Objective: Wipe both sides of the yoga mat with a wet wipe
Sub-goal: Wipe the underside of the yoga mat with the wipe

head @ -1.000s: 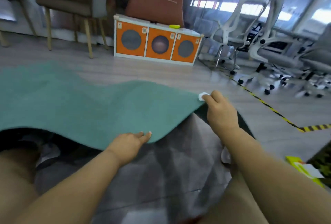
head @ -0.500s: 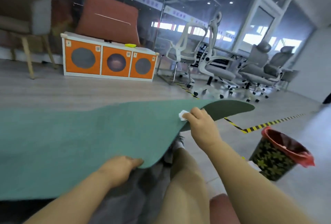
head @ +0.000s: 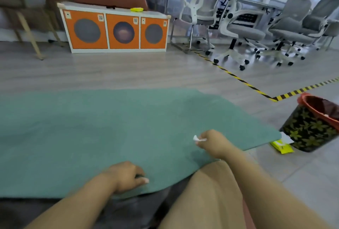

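The green yoga mat [head: 110, 128] lies spread across the floor in front of me, its near edge draped over my lap. My right hand [head: 212, 142] rests on the mat's right part and pinches a small white wet wipe [head: 197, 138]. My left hand [head: 126, 175] sits with curled fingers at the mat's near edge; whether it grips that edge is hard to tell.
A dark flowered bin with a red liner [head: 311, 124] stands to the right, with a yellow wipe pack [head: 281, 147] on the floor beside it. An orange-fronted cabinet [head: 117, 30] and office chairs [head: 238, 27] stand at the back. Yellow-black tape [head: 247, 84] crosses the floor.
The mat was lifted and turned in both hands; now it lies flat on the floor. My right hand has come down onto it with the wipe.
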